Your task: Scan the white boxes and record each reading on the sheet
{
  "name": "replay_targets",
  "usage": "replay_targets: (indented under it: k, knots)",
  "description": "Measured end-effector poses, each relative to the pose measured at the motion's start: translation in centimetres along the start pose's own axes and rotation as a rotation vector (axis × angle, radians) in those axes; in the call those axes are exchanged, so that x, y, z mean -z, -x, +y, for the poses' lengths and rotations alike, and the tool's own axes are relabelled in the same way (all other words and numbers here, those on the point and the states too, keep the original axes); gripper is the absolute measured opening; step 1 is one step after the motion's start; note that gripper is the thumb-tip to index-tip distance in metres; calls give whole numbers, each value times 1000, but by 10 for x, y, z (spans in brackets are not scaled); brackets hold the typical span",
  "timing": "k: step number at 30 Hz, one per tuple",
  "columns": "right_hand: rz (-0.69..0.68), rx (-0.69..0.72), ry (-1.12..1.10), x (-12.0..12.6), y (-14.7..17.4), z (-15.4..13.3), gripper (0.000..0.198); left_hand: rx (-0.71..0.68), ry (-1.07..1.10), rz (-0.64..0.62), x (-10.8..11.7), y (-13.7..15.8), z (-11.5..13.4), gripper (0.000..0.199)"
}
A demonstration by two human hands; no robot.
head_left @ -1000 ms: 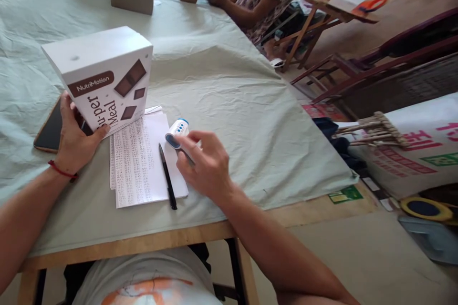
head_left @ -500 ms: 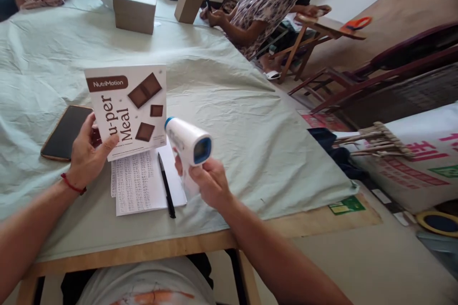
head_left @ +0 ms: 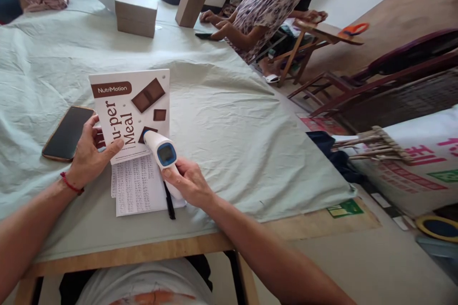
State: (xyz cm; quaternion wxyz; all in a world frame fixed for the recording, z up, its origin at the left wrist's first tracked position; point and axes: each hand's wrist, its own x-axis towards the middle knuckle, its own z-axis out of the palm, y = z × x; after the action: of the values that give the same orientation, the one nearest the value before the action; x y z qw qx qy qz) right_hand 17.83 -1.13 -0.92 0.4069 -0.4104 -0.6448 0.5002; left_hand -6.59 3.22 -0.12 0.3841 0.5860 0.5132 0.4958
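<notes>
My left hand point(head_left: 93, 147) grips the lower left of a white box point(head_left: 123, 100) printed with chocolate squares and "NutriMotion", holding it upright and slightly tilted. In my right hand point(head_left: 189, 182) is a white and blue infrared thermometer point(head_left: 160, 148), its small screen facing me and its front end just before the box's lower right. Whether the two touch I cannot tell. Beneath them lie sheets of paper point(head_left: 134, 190) covered in small writing, with a black pen point(head_left: 169, 202) partly hidden by the thermometer's handle. A phone point(head_left: 67, 133) rests on the cloth beside my left hand.
A pale green cloth point(head_left: 229, 124) covers the table, whose wooden edge point(head_left: 136, 253) faces me. Two brown cardboard boxes point(head_left: 136, 15) stand toward the back. Beyond the far right corner sits a person point(head_left: 266, 9) holding a dark phone. A wooden chair point(head_left: 343, 83) is at right.
My right hand has brought the thermometer left, in front of the box. The box has shifted slightly right and down in view. The seated person's phone has been lowered to the table.
</notes>
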Motion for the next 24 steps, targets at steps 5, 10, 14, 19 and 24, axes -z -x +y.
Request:
replay_targets:
  k: [5,10,14,19,24]
  knots:
    - [9,9,-19,-2,2,4,41,-8,8,-17,0,0,0,82]
    - [22,-7,21,-2,2,7,40,-10,7,-22,1,0,0,80]
    - [21,4,-4,-2,2,5,40,-4,3,-24,1,-1,0,81]
    - [37,-23,29,-3,3,3,38,-7,-14,-6,0,0,-1,80]
    - [-9,-16,-37,-2,2,3,39,-5,-94,-28,3,-1,7,73]
